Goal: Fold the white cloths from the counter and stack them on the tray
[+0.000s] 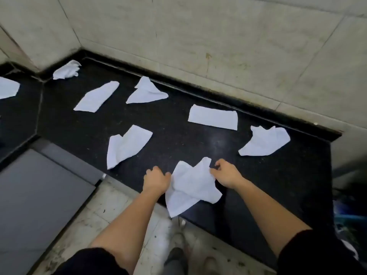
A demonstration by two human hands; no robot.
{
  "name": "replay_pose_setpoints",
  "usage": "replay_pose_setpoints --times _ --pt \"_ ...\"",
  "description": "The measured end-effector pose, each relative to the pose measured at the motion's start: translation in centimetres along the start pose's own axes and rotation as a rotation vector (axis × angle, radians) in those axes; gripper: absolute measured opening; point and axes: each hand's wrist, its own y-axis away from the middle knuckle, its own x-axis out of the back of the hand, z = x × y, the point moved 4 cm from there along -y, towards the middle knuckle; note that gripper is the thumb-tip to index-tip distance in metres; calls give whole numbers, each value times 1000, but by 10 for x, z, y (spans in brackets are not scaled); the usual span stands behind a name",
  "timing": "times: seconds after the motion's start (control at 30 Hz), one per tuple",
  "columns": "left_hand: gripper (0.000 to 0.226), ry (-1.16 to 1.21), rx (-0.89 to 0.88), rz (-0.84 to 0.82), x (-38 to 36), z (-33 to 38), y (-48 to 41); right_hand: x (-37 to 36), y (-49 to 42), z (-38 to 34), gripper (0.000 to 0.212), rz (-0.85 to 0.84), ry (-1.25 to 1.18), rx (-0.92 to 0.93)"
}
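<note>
A crumpled white cloth (190,185) lies at the front edge of the black counter (178,135), one corner hanging over the edge. My left hand (155,179) grips its left side and my right hand (226,174) pinches its upper right edge. Several other white cloths lie scattered on the counter: one to the left (127,147), one at the right (265,141), a flat folded one (213,117), two further back (148,91) (97,97), one in the corner (66,70) and one at the far left (8,87). No tray is in view.
A tiled wall (218,36) rises behind the counter. A grey cabinet door (39,195) stands open at the lower left. The floor (119,205) and my shoes (178,255) show below. Dark clutter (349,205) sits past the counter's right end.
</note>
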Motion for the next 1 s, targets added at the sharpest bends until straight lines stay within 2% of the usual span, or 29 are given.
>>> replay_pose_setpoints --times 0.07,0.17,0.23,0.33,0.53,0.67,0.87,1.0 --pt "49 -52 66 -60 0 -9 -12 -8 -5 0 36 13 -43 -79" --pt "61 -128 133 -234 -6 -17 -19 -23 -5 4 26 -16 -90 -172" --pt "54 -125 89 -288 -10 -17 -24 -28 -5 5 32 -35 -102 -219" --pt "31 -25 32 -280 -11 -12 -32 -26 -8 6 35 -14 -132 -231" --pt "20 453 152 -341 -7 -4 -39 -1 -14 2 37 130 -357 -206" --pt "28 650 97 -289 11 22 -49 25 -19 -10 41 207 -462 -130" --pt "16 829 -78 -246 51 79 -46 75 -21 -37 33 367 -681 -45" --pt "34 862 -125 -234 65 93 -40 92 -15 -32 23 409 -794 -25"
